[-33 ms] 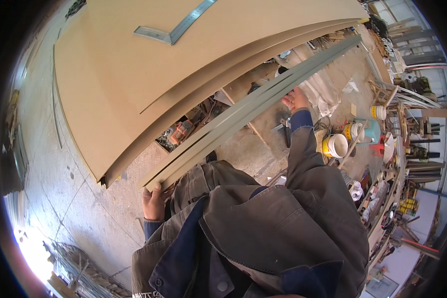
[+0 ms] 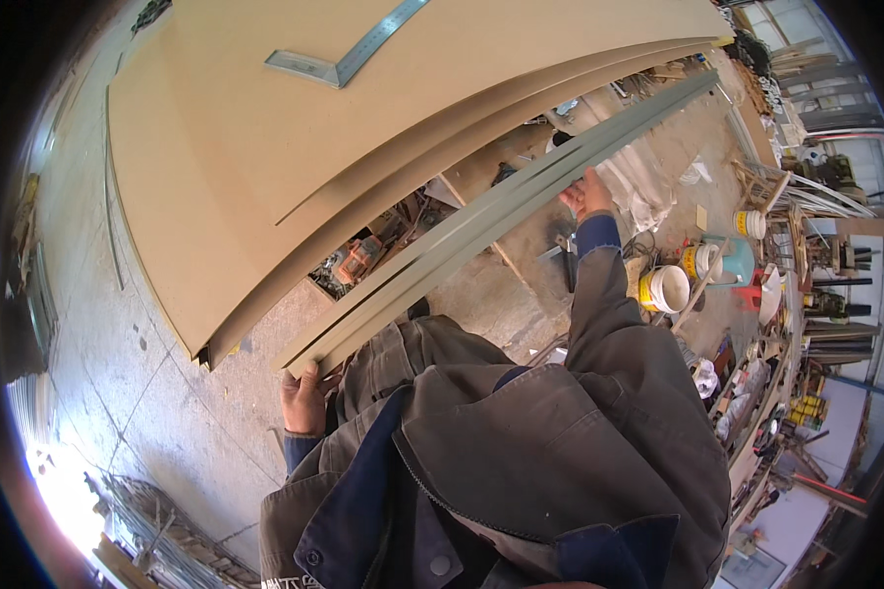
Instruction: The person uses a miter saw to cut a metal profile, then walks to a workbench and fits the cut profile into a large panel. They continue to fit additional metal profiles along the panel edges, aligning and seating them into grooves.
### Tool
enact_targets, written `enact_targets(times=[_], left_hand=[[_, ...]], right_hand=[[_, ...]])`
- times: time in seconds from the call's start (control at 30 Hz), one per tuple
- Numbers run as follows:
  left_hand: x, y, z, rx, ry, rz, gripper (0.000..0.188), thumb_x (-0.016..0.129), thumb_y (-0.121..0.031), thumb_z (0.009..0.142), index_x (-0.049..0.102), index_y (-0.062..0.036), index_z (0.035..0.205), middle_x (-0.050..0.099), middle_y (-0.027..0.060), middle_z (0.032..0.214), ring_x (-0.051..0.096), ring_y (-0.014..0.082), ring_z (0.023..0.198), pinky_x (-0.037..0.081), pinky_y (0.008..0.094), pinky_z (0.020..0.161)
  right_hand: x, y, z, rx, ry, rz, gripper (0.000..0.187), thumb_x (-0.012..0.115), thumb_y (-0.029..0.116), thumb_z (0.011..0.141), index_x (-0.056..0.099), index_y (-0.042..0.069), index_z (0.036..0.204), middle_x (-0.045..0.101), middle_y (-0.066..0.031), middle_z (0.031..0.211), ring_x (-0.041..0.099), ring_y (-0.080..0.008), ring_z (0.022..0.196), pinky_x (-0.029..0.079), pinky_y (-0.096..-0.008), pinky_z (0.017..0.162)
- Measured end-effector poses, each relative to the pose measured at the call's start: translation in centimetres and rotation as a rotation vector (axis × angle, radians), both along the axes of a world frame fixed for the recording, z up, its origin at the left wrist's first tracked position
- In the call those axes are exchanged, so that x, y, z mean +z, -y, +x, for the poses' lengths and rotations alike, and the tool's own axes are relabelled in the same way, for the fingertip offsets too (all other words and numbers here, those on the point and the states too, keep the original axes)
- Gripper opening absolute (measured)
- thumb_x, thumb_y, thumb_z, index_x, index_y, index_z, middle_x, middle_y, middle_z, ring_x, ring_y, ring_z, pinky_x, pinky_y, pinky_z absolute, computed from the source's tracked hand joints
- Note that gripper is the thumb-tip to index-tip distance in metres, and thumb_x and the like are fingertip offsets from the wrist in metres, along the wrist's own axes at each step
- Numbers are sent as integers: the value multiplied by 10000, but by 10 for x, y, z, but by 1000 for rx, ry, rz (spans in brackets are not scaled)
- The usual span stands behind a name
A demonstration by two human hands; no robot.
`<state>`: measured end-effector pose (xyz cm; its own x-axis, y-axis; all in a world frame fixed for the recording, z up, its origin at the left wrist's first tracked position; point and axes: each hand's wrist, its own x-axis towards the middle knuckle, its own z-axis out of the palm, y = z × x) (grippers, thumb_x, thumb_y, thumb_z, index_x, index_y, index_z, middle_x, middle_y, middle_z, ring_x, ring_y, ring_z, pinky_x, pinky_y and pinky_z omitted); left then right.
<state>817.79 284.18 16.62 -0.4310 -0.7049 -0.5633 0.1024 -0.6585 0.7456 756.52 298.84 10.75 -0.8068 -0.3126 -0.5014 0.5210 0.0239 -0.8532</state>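
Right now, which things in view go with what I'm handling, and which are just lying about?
In hand or probably with it:
- long grooved strip, held by the left hand and right hand
- large tan board alongside
- metal square on the board

Apparently lying about:
- white-and-yellow buckets
- teal container
- orange tool

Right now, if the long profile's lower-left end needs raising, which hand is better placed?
Probably the left hand: its grip is at that end of the long profile, while the right hand is much farther along its edge.
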Motion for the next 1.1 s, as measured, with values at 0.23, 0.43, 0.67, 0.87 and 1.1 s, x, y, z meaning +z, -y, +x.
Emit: enact_targets(times=[0.23,0.43,0.67,0.87,1.1], left_hand=[[21,-5,-3,5,-14,-237,372,693,-191,913,558,4,1200,648,124,1098,658,250,962,579,346,768],[1,-3,21,-62,-1,-401,301,689,-95,894,618,19,1164,616,196,1255,582,276,1172,438,386,1028],[34,16,25,-273,322,-568,382,689,-54,861,616,21,1228,642,164,1246,601,240,1163,470,351,1002],[36,-7,22,19,242,-397,499,720,4,815,564,9,1289,618,141,1288,589,223,1185,488,347,1006],[33,2,-14,260,-45,-320,675,744,-69,840,403,19,1416,486,160,1405,579,258,1188,507,361,983]], right_hand=[[-8,23,-24,-276,62,-422,487,451,486,1001,552,37,1160,660,-200,993,647,-320,848,566,-433,785],[-12,40,-28,-308,247,-534,684,372,620,948,511,-14,1163,622,-201,999,617,-336,822,554,-466,740],[-103,-1,-121,-17,1086,-909,259,512,297,953,574,47,982,590,-84,868,558,-222,822,486,-391,798],[-105,12,-187,316,1054,-560,119,561,162,902,572,99,802,543,-13,779,525,-178,793,453,-342,789],[-100,0,-184,67,377,-786,340,498,286,843,526,-41,931,551,-147,885,543,-272,811,470,-408,764]])
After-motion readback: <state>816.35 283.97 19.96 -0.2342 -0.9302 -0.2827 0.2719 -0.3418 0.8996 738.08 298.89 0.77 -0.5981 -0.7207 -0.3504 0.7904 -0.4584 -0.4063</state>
